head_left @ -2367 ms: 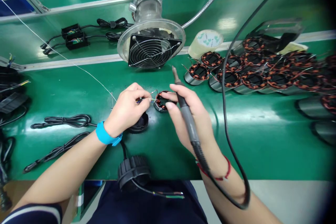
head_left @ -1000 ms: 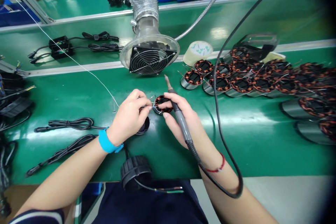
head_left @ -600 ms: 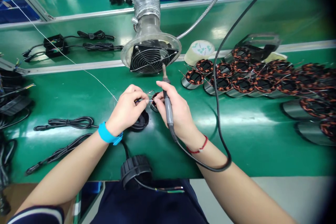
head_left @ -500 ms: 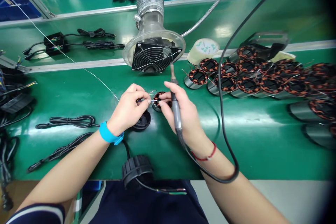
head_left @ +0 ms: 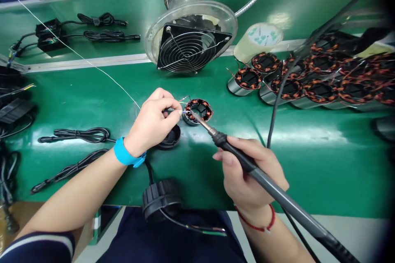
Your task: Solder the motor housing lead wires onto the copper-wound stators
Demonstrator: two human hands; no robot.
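Observation:
Thin coloured wires (head_left: 184,111) are pinched in my left hand (head_left: 157,121), at the left rim of a copper-wound motor stator (head_left: 207,111). A strand of solder wire (head_left: 106,74) runs from the upper left down to this hand. My right hand (head_left: 251,168) is closed around the handle of a soldering iron (head_left: 243,158), whose tip reaches the wires by the stator's rim. Whether the tip touches them I cannot tell. Partly under my left hand lies a round black cap (head_left: 170,137). A ribbed black cap (head_left: 162,199) with a cable sits at the table's front edge.
A fume-extractor hood with a fan grille (head_left: 187,51) hangs above the work. Several stators (head_left: 321,92) stand at the right, beside a tape roll (head_left: 259,41). Bundled black cables (head_left: 82,134) lie at the left. The iron's cord (head_left: 277,107) hangs at the right.
My right hand has left the wires and moved right and down, turning the soldering iron so its tip points at the stator. My left hand keeps its pinch. The view has shifted closer.

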